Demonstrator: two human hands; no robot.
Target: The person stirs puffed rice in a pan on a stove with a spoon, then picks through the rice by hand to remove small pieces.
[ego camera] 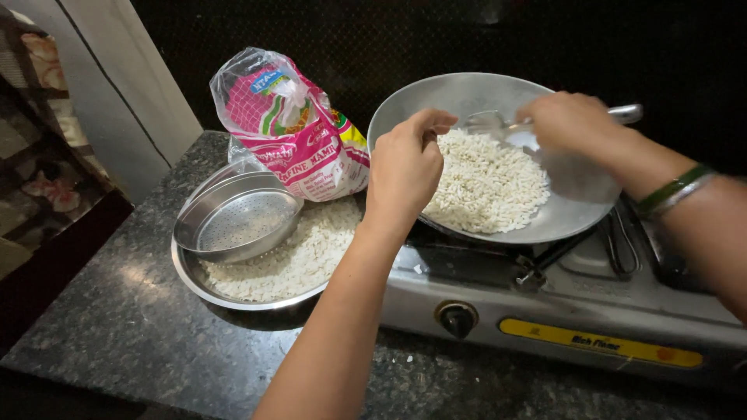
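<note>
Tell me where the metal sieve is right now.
In the head view's left half, the metal sieve lies tilted on the puffed rice in the steel plate, below the pink bag.

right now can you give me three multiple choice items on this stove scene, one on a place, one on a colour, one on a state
1. Where does the sieve lie?
A. in the pan
B. on the puffed rice in the plate
C. on the floor

2. What colour is most of the bag?
A. pink
B. blue
C. black

3. What is the right hand doing?
A. resting flat on the counter
B. turning the stove knob
C. gripping a metal spatula over the pan

Answers:
1 B, the sieve sits tilted on the rice in the steel plate left of the stove.
2 A, the plastic is mostly pink.
3 C, its fingers close round the handle above the rice; the left hand is at the pan's near rim.
</note>
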